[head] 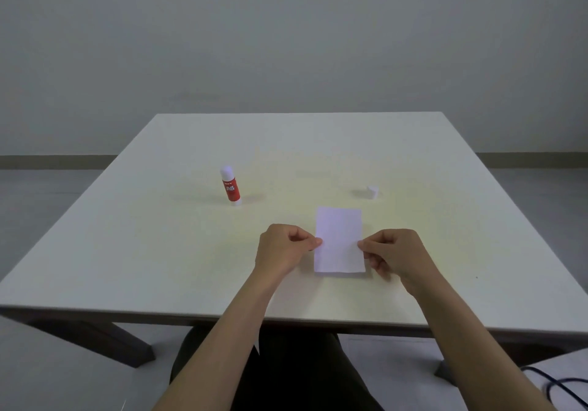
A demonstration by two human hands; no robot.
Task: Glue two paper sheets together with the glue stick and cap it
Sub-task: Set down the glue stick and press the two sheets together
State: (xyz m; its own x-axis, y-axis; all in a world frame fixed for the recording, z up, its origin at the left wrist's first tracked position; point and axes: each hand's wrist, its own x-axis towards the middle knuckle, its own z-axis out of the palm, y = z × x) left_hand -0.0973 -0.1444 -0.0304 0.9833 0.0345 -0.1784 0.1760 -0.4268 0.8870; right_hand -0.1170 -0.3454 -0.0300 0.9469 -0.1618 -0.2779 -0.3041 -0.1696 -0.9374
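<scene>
A white paper sheet (339, 240) lies on the white table (159, 251) near the front middle. My left hand (284, 249) pinches its left edge and my right hand (397, 256) pinches its right edge. Whether a second sheet lies under it, I cannot tell. A red glue stick (230, 186) stands upright at the left middle of the table, its white tip uncovered. Its small white cap (372, 192) rests apart, behind and to the right of the paper.
The table's front edge runs just below my forearms. A dark cable (560, 385) lies on the floor at the lower right. Behind the table is a plain wall.
</scene>
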